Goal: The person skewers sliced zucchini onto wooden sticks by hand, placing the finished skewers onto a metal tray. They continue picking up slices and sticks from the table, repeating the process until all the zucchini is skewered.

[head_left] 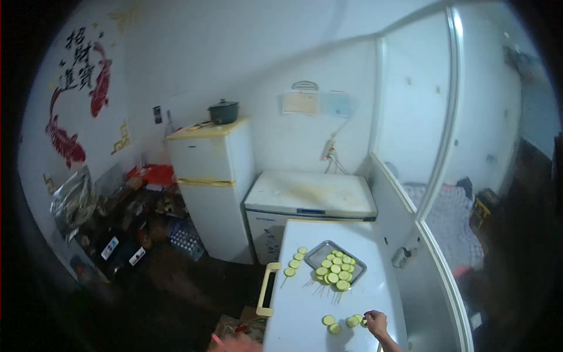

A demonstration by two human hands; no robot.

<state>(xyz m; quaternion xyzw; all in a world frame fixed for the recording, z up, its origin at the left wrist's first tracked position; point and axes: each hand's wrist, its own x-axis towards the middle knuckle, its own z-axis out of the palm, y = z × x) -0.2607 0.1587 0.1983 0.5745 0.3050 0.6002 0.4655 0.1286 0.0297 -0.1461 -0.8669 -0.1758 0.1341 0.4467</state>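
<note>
- A tall fridge point(205, 214) and a lower chest freezer point(314, 192) are seen along the wall.
- A white worktop point(302, 320) is placed in front of the freezer.
- A metal tray point(318, 254) is set on the worktop, with a pile of skewered slices point(335, 268) heaped towards its near side; the sticks are pointed outward past the rim.
- The right hand point(376, 323) is held low over the worktop, fingers drawn narrow at a slice point(364, 322); whether it is pinched cannot be told. The left hand is not seen, so its state cannot be told.
- A row of four slices point(294, 264) is laid beside the tray, a stick showing at its near end.
- Loose slices point(328, 320) are spread nearer, beside the right hand. They are judged light, firm but easily split, and slippery on the cut faces; each is best taken by its rim, and skewered ones by the bare stick.
</note>
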